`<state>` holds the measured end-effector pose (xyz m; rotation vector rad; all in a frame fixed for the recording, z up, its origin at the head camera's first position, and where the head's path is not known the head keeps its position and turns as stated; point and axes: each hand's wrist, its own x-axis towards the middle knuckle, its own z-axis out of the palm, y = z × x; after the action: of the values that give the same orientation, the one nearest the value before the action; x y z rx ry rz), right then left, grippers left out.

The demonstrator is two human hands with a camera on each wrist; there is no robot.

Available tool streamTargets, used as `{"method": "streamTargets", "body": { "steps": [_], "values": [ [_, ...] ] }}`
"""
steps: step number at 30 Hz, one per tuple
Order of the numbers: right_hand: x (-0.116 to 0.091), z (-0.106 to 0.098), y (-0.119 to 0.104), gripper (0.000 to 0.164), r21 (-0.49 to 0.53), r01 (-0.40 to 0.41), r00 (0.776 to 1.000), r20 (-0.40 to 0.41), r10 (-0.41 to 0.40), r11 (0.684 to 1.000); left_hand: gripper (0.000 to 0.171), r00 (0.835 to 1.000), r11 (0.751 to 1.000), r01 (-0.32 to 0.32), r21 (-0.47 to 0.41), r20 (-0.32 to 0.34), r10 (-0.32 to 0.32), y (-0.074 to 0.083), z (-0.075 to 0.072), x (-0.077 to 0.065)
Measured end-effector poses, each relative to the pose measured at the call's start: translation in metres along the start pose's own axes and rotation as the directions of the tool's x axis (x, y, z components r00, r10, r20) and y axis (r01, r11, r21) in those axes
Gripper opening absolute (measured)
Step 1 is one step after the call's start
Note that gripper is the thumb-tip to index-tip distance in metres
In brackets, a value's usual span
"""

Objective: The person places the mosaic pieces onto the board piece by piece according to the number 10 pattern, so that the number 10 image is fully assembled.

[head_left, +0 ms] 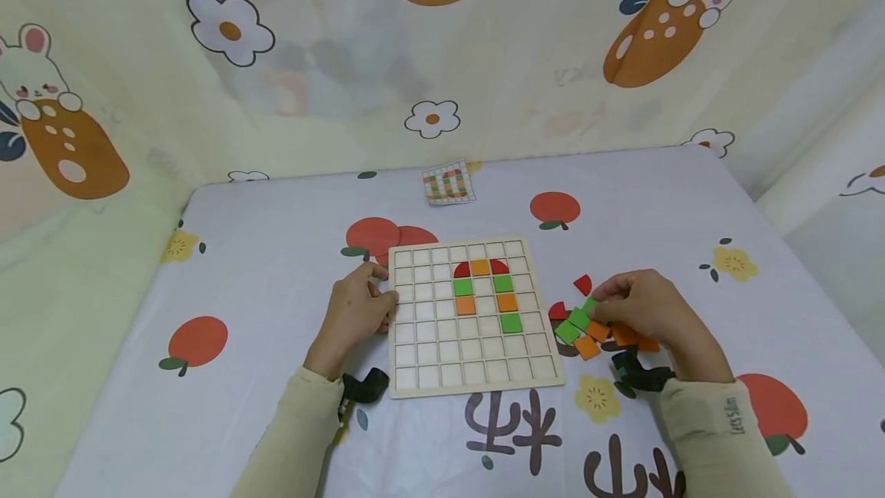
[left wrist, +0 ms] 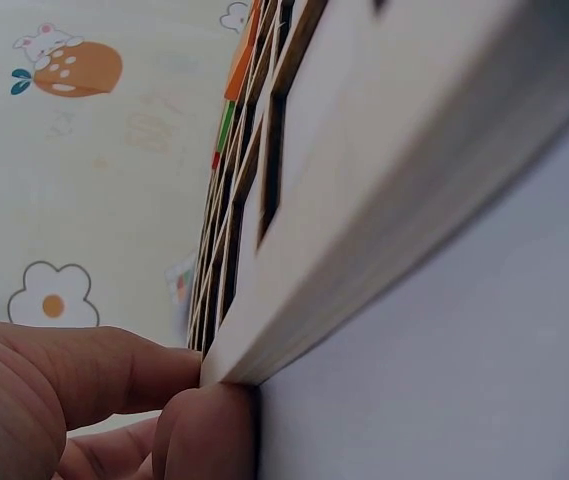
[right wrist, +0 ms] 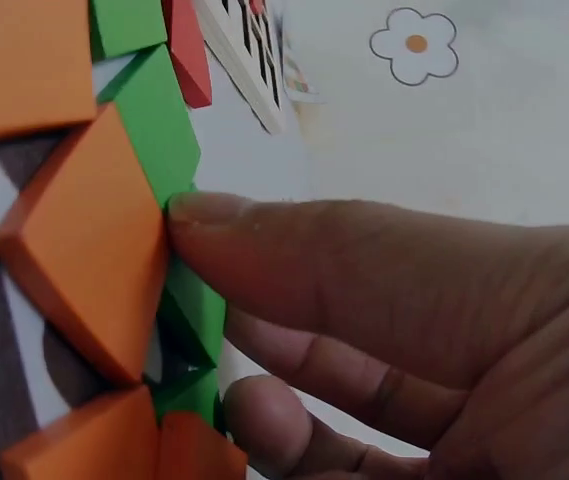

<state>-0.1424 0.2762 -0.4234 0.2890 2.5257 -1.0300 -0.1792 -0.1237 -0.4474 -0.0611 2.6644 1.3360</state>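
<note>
A square wooden grid board [head_left: 429,333] lies on the table in the middle of the head view. Red quarter-round, orange and green square tiles fill several of its cells in an arch shape. My left hand [head_left: 354,310] grips the board's left edge; the left wrist view has the thumb and finger meeting at the wooden frame [left wrist: 294,300]. To the board's right, my right hand [head_left: 643,304] reaches into a loose heap of tiles. Its thumb and fingers pinch a green square tile [head_left: 590,304]. Beside it lie orange tiles [right wrist: 94,240] and other green tiles [head_left: 568,331].
A small printed pattern card [head_left: 449,183] lies behind the board at the back of the table. One red quarter-round piece [head_left: 583,284] sits at the heap's far side, another [head_left: 557,311] nearer the board. A printed curtain [head_left: 332,98] hangs behind the table.
</note>
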Motion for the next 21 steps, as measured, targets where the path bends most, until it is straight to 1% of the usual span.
{"method": "streamTargets", "body": {
  "steps": [4,9,13,17,19,21],
  "values": [
    [-0.0014,0.0027,-0.0032,0.031,-0.015,-0.009,1.000,-0.005,0.009,1.000,0.029,1.000,1.000,-0.010,-0.010,0.003,0.010,-0.0010,0.0000,-0.0006],
    [-0.0017,0.0045,-0.0059,0.022,-0.031,0.068,0.997,-0.037,-0.069,0.997,0.029,1.000,1.000,-0.018,-0.016,-0.001,0.018,-0.0022,0.0004,-0.0002],
    [-0.0011,0.0042,-0.0060,0.023,-0.007,0.120,0.991,-0.050,-0.121,0.993,0.029,1.000,1.000,-0.014,-0.011,-0.006,0.014,-0.0019,0.0004,0.0002],
    [-0.0011,0.0037,-0.0062,0.028,0.098,0.144,0.989,-0.055,-0.139,0.985,0.029,1.000,1.000,-0.014,-0.012,-0.007,0.014,-0.0017,0.0003,0.0004],
    [-0.0013,0.0042,-0.0071,0.030,0.188,0.148,0.989,-0.052,-0.141,0.971,0.029,1.000,1.000,-0.017,-0.012,-0.008,0.017,-0.0016,0.0002,0.0004],
    [-0.0014,0.0058,-0.0087,0.031,0.277,0.147,0.989,-0.038,-0.142,0.950,0.028,1.000,1.000,-0.020,-0.012,-0.008,0.020,-0.0018,0.0001,0.0006]
  ]
}}
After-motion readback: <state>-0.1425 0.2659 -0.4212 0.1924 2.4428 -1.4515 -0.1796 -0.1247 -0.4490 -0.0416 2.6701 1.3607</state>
